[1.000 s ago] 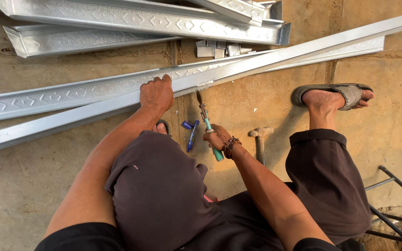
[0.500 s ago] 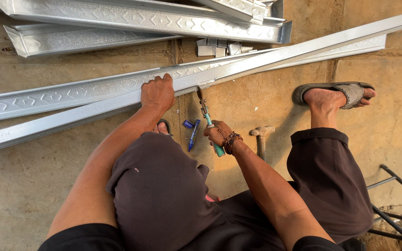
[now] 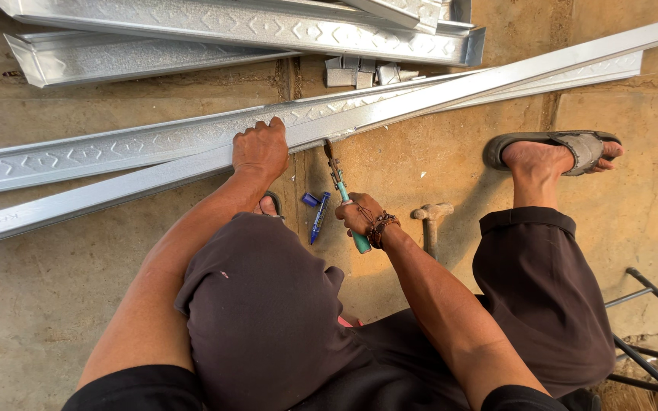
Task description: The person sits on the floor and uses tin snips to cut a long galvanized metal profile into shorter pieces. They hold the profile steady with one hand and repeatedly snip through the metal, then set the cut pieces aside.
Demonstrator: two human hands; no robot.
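Head cam: I'm pressing my left hand [image 3: 261, 149] flat-ish w/ fingers curled over the long metal channel [image 3: 451, 85] lying diagonally on the concrete floor [image 3: 32, 297]. My right hand [image 3: 361, 215] is gripping teal-handled snips [image 3: 342, 196], blades touching the channel's near edge. A blue marker [image 3: 318, 218] is lying just beside my wrist, hammer [image 3: 430, 223] near, more channels [image 3: 237, 27] stacked above.

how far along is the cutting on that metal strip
Done: the strip lies on the floor, pinned by the left hand. In hand: the right hand holds green-handled snips at its near edge. Left: no finished cut shows; hammer and blue marker lie unused.
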